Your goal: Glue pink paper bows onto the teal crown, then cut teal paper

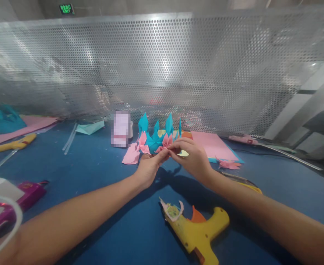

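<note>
A blue folded-paper crown (154, 144) with upright points is held up above the table in front of me. My left hand (148, 170) is closed on its lower front edge, thumb in front. A pink paper flower (167, 141) lies against the crown's front, and my right hand (192, 156) pinches its lower edge, fingertips meeting the left thumb. Another pink paper flower (143, 142) sits on the crown's left side. Below the hands, a yellow glue gun (196, 230) with an orange trigger lies on its side, scraps stuck near its nozzle.
Pink sheets (213, 145) and a loose pink flower (229, 164) lie at right. A phone-like upright object (121, 129), blurred out, stands behind a pink paper stack (131, 154). Glue sticks (70, 138), another yellow glue gun (11, 144) and a magenta device (26, 193) are at left. A perforated metal screen (162, 66) borders the back.
</note>
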